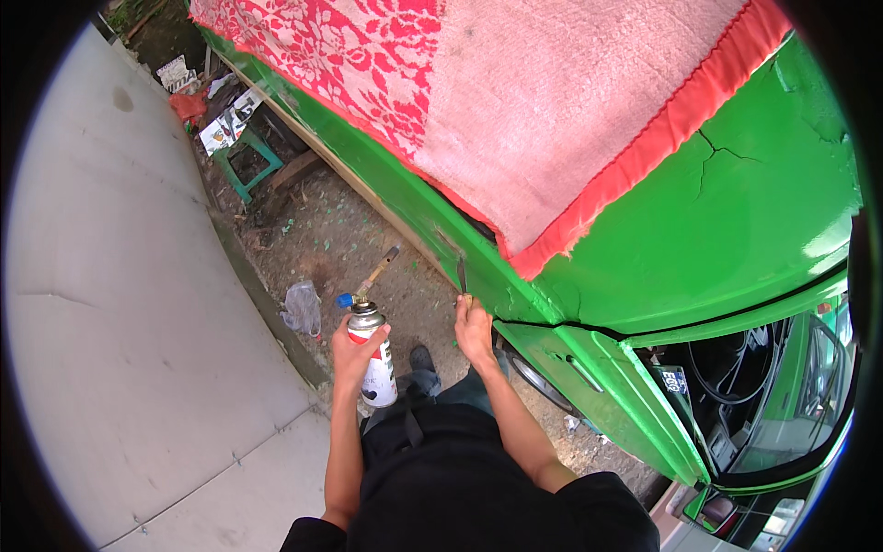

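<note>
The green vehicle point(699, 225) spreads ahead and right of my fingers, a pink-and-red blanket point(524, 120) draped over it beyond them. A plastic bag point(302, 308) lies left of my left hand point(359, 351), whose fingers wrap a white canister point(379, 375) with a torch nozzle point(377, 271). My right hand point(474, 328) grips a thin, flat tool point(462, 274), pointing forward, near the green side; contact I can't tell.

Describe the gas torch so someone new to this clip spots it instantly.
Find the green vehicle bearing a pink-and-red blanket, then the person's left hand beside it. It grips the gas torch, a white can topped by a blue knob and metal tube. Unlike the slim tool in the right hand, it's a fat cylinder.
</note>
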A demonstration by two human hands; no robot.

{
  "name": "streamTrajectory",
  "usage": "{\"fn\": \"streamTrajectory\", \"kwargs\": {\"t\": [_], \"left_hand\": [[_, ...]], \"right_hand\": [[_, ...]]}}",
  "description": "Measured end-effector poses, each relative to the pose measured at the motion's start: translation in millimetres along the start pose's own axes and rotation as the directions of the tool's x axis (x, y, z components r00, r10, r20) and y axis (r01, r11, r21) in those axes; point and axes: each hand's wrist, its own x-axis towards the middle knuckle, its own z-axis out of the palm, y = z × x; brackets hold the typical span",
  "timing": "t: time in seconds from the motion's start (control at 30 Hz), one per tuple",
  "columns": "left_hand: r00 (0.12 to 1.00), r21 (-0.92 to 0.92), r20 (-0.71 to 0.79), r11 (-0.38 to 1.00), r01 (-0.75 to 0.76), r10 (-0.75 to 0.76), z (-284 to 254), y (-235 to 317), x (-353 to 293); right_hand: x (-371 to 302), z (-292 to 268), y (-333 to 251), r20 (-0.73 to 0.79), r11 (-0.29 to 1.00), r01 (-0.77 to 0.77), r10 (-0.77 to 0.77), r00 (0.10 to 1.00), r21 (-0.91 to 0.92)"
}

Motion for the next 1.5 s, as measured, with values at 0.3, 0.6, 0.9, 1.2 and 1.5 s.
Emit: {"fn": "streamTrajectory", "kwargs": {"t": [0.3, 0.6, 0.9, 1.2, 1.5], "left_hand": [[1.000, 0.042, 0.012, 0.999, -0.025, 0.024, 3.6, 7.4, 2.0], [0.998, 0.039, -0.036, 0.998, -0.049, 0.050, -6.8, 7.1, -0.6], [0.997, 0.084, -0.050, 0.995, -0.048, 0.053, -23.4, 12.0, -12.8], [0.999, 0.075, -0.031, 0.997, -0.020, 0.022, -26.2, -2.3, -25.4], [1.000, 0.082, 0.007, 0.996, -0.019, 0.019, -15.0, -1.9, -22.6]], "right_hand": [[1.6, 11.8, 22.2, -0.065, 1.000, 0.019, -0.019, 0.998, 0.009], [0.4, 31.2, 21.3, -0.127, 0.997, 0.051, -0.044, 0.991, 0.054], [16.6, 28.6, 33.3, -0.165, 0.975, 0.219, -0.220, 0.961, -0.030], [34.7, 46.8, 12.8, -0.146, 0.980, 0.198, -0.201, 0.969, -0.033], [0.3, 22.3, 18.2, -0.161, 0.991, 0.135, -0.131, 0.978, 0.016]]}}
